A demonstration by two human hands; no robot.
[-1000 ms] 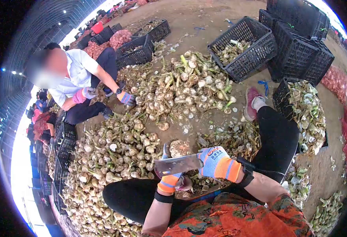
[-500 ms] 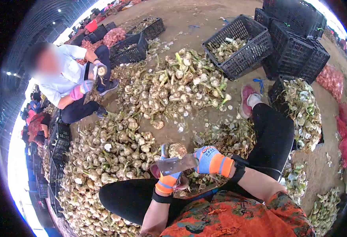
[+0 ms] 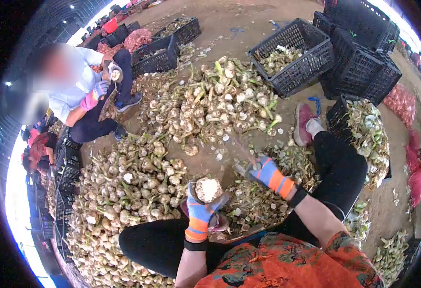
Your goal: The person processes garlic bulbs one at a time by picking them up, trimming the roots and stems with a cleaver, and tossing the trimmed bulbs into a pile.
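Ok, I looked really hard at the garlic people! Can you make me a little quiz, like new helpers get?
1. Up close, which hand holds the bulb?
2. True or false: up close, both gloves have orange on them.
3. The stacked crates are: A) yellow, B) black, C) white.

Key:
1. The left hand.
2. True.
3. B.
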